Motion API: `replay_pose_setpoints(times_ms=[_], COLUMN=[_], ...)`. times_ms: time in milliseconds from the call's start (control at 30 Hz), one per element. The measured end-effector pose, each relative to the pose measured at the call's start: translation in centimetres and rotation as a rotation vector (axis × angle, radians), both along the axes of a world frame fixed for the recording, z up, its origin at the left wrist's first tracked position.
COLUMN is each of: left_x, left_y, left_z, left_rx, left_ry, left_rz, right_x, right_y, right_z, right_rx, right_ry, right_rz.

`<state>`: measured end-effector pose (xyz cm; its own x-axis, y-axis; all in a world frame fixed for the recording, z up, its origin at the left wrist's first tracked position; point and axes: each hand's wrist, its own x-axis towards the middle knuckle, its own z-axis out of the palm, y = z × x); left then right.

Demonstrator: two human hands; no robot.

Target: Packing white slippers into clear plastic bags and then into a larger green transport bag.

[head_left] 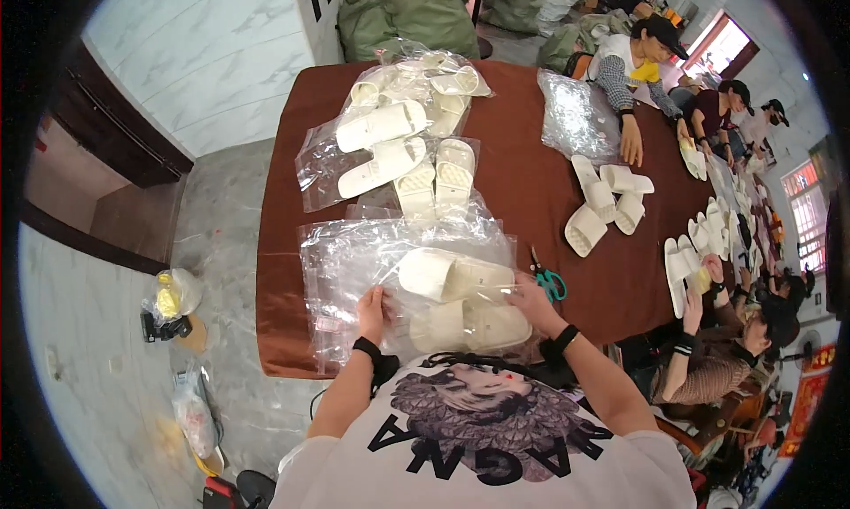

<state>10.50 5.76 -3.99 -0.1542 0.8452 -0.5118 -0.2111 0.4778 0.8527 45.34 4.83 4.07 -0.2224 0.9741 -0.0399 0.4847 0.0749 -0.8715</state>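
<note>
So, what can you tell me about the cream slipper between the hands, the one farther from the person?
The cream, one-piece-looking slipper seems moulded from plastic or foam, with a broad band across it and a rounded left end. It lies lengthways, left to right, amid clear plastic film, just beyond a second cream slipper. Its right end is at the bare right hand; whether they touch directly, I can't tell.

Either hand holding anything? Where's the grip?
Left hand appears to pinch the clear plastic bag left of the cream slippers. Right hand is at their right ends; whether it grips slipper or bag can't be told.
</note>
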Motion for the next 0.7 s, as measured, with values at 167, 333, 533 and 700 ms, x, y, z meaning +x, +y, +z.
replay_pose_setpoints(times_ms=[167,333,533,700], left_x=[-0.2,-0.5,-0.5,0.7], left_y=[0.1,-0.1,-0.6,-0.1], left_z=[0.8,0.3,-2.7,1.5], left_rx=[-0.061,-0.064,0.095,-0.04], left_ry=[-0.041,-0.067,0.301,0.245], left_rz=[-0.06,0.051,0.002,-0.158], right_x=[-1.8,-5.3,0.3,1.9], right_y=[0.8,0.8,0.3,1.5], right_z=[-3.6,1.5,3.0,2.9], right_rx=[-0.379,-0.242,-0.101,-0.188], right_ry=[0.148,-0.404,-0.061,-0.051], right_rz=[-0.146,-0.097,-0.123,-0.344])
